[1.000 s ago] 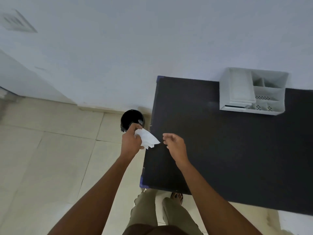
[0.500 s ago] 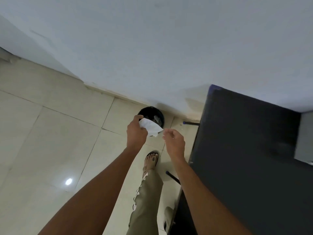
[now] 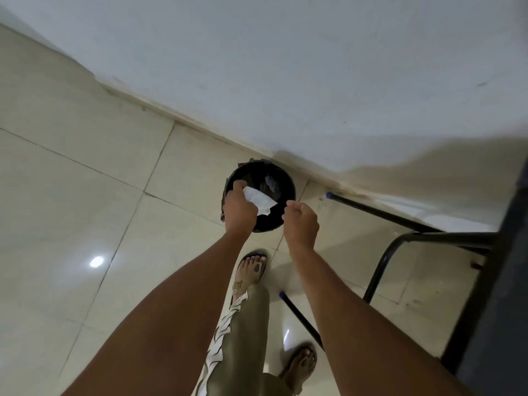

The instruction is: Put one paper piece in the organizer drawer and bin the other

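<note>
**Paper over the bin**

Left hand [image 3: 239,208] pinches a white paper piece [image 3: 259,200] directly above the open mouth of the black bin [image 3: 285,178], on the tiled floor by the wall. Right hand [image 3: 301,224] loosely curled, holding nothing, just beside the bin rim. Paper scrap [image 3: 270,182] inside the bin. Dark worktop [image 3: 511,281] edge at far right.

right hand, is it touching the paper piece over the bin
Apart. The head view shows dark bin interior between the paper piece and the right hand; only the left hand grips the paper.
</note>
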